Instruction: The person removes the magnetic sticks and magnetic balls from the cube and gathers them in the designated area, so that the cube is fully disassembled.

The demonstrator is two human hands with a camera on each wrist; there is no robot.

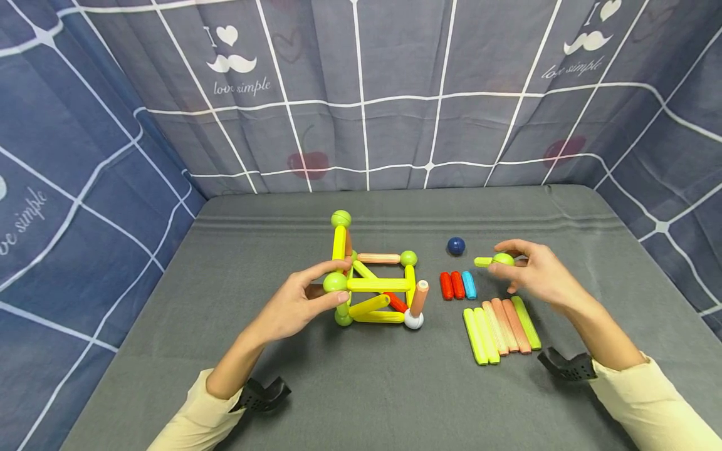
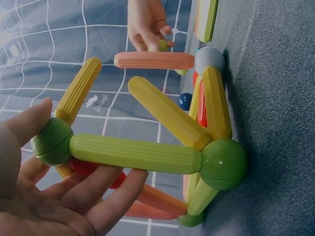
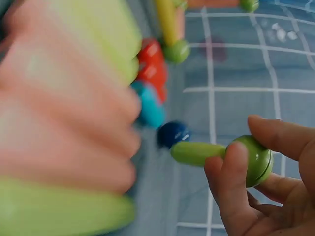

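My left hand (image 1: 299, 300) pinches a green ball (image 2: 51, 141) at the upper front corner of a frame built of rods and balls. That frame's green rod (image 2: 135, 153) runs from this ball down to another green ball (image 2: 224, 163) at the base. A white ball (image 1: 413, 319) at the frame's right front corner carries an upright orange rod (image 1: 419, 298). Over to the right, my right hand (image 1: 538, 272) pinches a green ball (image 3: 256, 160) with a short yellow-green rod (image 3: 197, 153) stuck in it, above the table and apart from the frame.
A dark blue ball (image 1: 455, 246) lies behind two short red rods (image 1: 451, 285) and a short blue rod (image 1: 469, 285). Nearer the front, several long green and orange rods (image 1: 502, 329) lie side by side. A patterned curtain (image 1: 395, 138) hangs behind the grey table (image 1: 361, 394).
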